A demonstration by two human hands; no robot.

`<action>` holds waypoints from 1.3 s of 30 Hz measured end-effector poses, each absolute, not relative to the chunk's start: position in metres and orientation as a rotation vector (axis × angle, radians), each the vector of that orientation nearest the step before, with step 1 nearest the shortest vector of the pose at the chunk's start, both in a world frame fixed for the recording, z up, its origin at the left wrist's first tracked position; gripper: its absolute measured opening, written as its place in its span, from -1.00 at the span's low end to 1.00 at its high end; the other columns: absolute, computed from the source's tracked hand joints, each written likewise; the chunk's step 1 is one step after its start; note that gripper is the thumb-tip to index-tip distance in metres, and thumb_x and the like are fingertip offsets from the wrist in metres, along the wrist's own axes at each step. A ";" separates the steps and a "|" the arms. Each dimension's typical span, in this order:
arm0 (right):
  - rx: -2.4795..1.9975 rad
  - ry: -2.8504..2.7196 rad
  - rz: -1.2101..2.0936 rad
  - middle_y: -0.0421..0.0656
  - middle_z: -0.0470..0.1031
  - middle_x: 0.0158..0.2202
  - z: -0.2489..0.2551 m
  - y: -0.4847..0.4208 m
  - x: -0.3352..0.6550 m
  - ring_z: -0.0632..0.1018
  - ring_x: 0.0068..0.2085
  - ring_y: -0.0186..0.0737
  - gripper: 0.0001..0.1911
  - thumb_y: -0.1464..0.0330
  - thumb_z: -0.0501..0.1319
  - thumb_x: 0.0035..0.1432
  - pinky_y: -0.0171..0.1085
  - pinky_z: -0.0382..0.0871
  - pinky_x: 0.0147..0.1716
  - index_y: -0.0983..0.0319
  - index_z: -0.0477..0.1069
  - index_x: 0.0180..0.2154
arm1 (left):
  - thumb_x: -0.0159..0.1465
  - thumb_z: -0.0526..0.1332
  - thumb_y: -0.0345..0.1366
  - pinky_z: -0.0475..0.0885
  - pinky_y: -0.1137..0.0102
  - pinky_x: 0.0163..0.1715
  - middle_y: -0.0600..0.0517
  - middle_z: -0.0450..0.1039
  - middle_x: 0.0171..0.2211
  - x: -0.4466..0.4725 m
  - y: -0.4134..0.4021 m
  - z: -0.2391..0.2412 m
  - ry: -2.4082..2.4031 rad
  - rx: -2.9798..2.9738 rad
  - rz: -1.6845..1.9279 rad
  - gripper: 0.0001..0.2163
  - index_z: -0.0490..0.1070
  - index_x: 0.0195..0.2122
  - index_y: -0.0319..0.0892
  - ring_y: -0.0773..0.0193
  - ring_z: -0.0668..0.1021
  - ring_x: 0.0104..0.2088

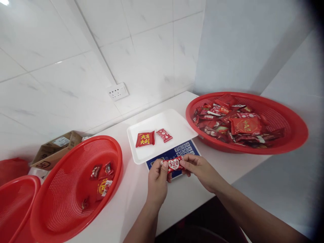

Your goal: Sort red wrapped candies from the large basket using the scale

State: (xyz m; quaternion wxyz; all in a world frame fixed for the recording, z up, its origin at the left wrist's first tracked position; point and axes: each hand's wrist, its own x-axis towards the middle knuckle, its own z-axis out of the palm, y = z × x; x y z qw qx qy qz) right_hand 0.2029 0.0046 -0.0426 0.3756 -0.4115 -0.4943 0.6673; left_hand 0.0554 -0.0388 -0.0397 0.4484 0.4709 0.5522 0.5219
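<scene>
Between my two hands is a small red candy packet with a white heart marked 520. My left hand pinches its left end, and my right hand grips the right end. Both are over the front of a blue digital scale, partly hiding its keypad. On the scale rests a white tray. Two packets lie flat in it: a larger red packet with yellow characters and a smaller pink-red one with pale spots.
A red perforated basket heaped with red packets stands at the right. Left of the scale, another red basket holds several packets. A further red basket sits at the far left, near a cardboard box. A wall socket is behind.
</scene>
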 end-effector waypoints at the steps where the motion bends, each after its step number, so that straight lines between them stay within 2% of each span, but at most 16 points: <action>1: -1.043 -1.277 1.718 -0.28 0.35 -0.57 -0.042 0.004 0.203 0.37 -0.51 -0.35 -0.66 0.08 0.25 -0.05 -0.33 0.20 -0.51 0.23 0.36 -0.48 | 0.27 0.04 -0.09 0.21 0.47 -0.55 0.16 0.23 -0.65 0.056 -0.039 -0.038 1.377 1.182 1.287 -0.70 0.19 -0.53 -0.14 0.38 0.29 -0.59; 4: -0.991 -1.330 1.749 -0.27 0.36 -0.55 -0.042 0.003 0.203 0.37 -0.50 -0.35 -0.66 0.08 0.25 -0.04 -0.34 0.20 -0.52 0.24 0.38 -0.45 | 0.28 0.03 -0.09 0.21 0.47 -0.55 0.15 0.24 -0.63 0.057 -0.040 -0.037 1.437 1.251 1.283 -0.71 0.20 -0.53 -0.13 0.36 0.30 -0.58; 12: -0.982 -1.369 1.675 -0.29 0.33 -0.59 -0.042 0.001 0.202 0.31 -0.53 -0.37 -0.65 0.08 0.26 -0.04 -0.34 0.18 -0.52 0.23 0.32 -0.55 | 0.25 0.07 -0.09 0.25 0.45 -0.46 0.08 0.33 -0.54 0.060 -0.044 -0.041 1.595 1.390 1.384 -0.73 0.28 -0.50 -0.13 0.31 0.38 -0.50; 15: -0.972 -1.212 1.793 -0.28 0.36 -0.59 -0.041 0.002 0.200 0.32 -0.56 -0.38 -0.63 0.07 0.30 -0.11 -0.35 0.16 -0.55 0.23 0.33 -0.54 | 0.24 0.07 -0.04 0.22 0.46 -0.52 0.12 0.27 -0.60 0.062 -0.041 -0.037 1.512 1.216 1.363 -0.69 0.23 -0.53 -0.13 0.34 0.33 -0.55; 18: -0.966 -1.051 1.887 -0.27 0.36 -0.60 -0.039 0.004 0.197 0.31 -0.59 -0.41 -0.62 0.08 0.34 -0.17 -0.36 0.12 -0.58 0.25 0.34 -0.53 | 0.28 -0.02 -0.02 0.22 0.45 -0.53 0.13 0.24 -0.64 0.064 -0.038 -0.032 1.365 1.097 1.343 -0.64 0.21 -0.54 -0.14 0.34 0.31 -0.58; 22: -0.957 -1.078 1.809 -0.28 0.33 -0.60 -0.035 0.009 0.193 0.30 -0.59 -0.41 -0.61 0.06 0.31 -0.13 -0.36 0.13 -0.60 0.25 0.32 -0.55 | 0.29 -0.05 -0.01 0.24 0.44 -0.54 0.12 0.26 -0.64 0.065 -0.036 -0.031 1.242 1.080 1.284 -0.63 0.29 -0.48 -0.16 0.34 0.33 -0.58; 24: -0.969 -1.163 1.705 -0.27 0.33 -0.56 -0.035 0.011 0.193 0.34 -0.56 -0.38 -0.61 0.03 0.26 -0.08 -0.36 0.17 -0.60 0.24 0.34 -0.44 | 0.27 0.01 -0.02 0.23 0.45 -0.56 0.13 0.27 -0.62 0.064 -0.034 -0.031 1.258 1.069 1.304 -0.66 0.30 -0.45 -0.17 0.36 0.33 -0.58; 25: -0.981 -1.210 1.621 -0.26 0.34 -0.51 -0.035 0.011 0.192 0.36 -0.54 -0.35 -0.59 0.02 0.23 -0.05 -0.35 0.20 -0.60 0.22 0.34 -0.32 | 0.26 0.03 -0.01 0.23 0.46 -0.57 0.13 0.27 -0.61 0.063 -0.032 -0.031 1.280 1.050 1.326 -0.66 0.30 -0.45 -0.18 0.36 0.33 -0.58; 28: -1.005 -1.414 1.256 -0.20 0.36 -0.35 -0.037 0.009 0.193 0.42 -0.46 -0.29 -0.49 0.08 0.14 0.08 -0.29 0.32 -0.51 0.14 0.16 0.02 | 0.23 0.05 0.02 0.24 0.48 -0.59 0.13 0.28 -0.59 0.059 -0.027 -0.028 1.343 0.975 1.391 -0.64 0.29 -0.48 -0.19 0.38 0.33 -0.59; 31: -0.992 -1.725 0.995 -0.19 0.37 -0.36 -0.040 0.004 0.194 0.43 -0.42 -0.27 -0.56 0.18 0.06 0.18 -0.27 0.36 -0.40 0.11 0.13 0.08 | 0.23 0.05 0.02 0.26 0.48 -0.56 0.11 0.30 -0.57 0.057 -0.023 -0.023 1.360 0.963 1.436 -0.64 0.29 -0.49 -0.19 0.38 0.34 -0.57; 39: -0.899 -2.116 0.837 -0.16 0.48 -0.38 -0.033 -0.009 0.191 0.48 -0.45 -0.25 -0.53 0.23 -0.01 0.24 -0.29 0.35 -0.43 0.14 0.10 0.17 | 0.23 0.03 0.03 0.30 0.46 -0.50 0.08 0.33 -0.51 0.056 -0.024 -0.018 1.397 1.040 1.415 -0.63 0.31 -0.45 -0.19 0.33 0.38 -0.50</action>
